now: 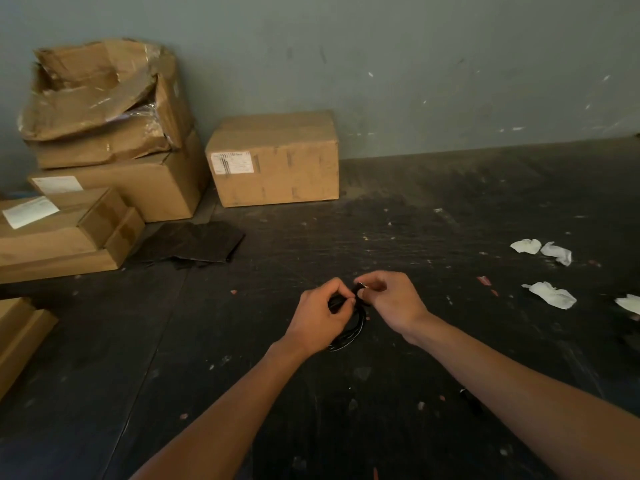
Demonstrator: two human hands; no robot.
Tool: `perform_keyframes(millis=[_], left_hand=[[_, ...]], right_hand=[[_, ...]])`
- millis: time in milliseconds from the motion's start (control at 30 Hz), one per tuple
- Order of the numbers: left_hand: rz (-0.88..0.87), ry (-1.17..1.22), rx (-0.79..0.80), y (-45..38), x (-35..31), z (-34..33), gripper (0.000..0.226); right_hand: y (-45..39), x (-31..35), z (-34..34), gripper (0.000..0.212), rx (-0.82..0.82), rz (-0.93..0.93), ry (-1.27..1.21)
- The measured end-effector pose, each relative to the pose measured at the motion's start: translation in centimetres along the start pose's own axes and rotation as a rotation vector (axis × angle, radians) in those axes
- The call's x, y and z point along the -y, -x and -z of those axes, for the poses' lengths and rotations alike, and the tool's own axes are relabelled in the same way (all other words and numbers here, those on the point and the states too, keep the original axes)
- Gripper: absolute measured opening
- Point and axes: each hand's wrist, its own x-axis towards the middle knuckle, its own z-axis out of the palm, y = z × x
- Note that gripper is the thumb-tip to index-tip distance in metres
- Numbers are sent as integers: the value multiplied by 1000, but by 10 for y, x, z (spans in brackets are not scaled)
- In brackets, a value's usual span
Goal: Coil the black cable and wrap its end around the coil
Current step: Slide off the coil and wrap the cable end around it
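The black cable is gathered into a small coil that hangs between my two hands above the dark floor. My left hand grips the top of the coil, fingers curled round the bundled loops. My right hand pinches the cable's end with its plug tip just right of the left hand's fingers. The lower loops dangle below both hands; the upper part of the coil is hidden by my fingers.
Cardboard boxes stand against the grey wall at the back left, with more stacked at the left edge. A dark flat sheet lies by them. Crumpled white tissues lie on the floor at the right.
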Motion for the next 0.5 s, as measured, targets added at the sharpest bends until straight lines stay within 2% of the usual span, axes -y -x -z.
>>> perform_keyframes(millis=[100,300,400,500], left_hand=[[18,-7,25,-3,-2,1,13],[110,138,-15,-10,-8,3,24],[170,213,-49,-8,-4,4,21],[302,458,-92,-4,1,2,20]], right_hand=[[-1,0,-1,16,-19,-16,13],[-10,-1,-1,22,-187,6,1],[-18,0,6,20,-244,-61,-133],[-25,-1,13,21,-288,-162,-346]])
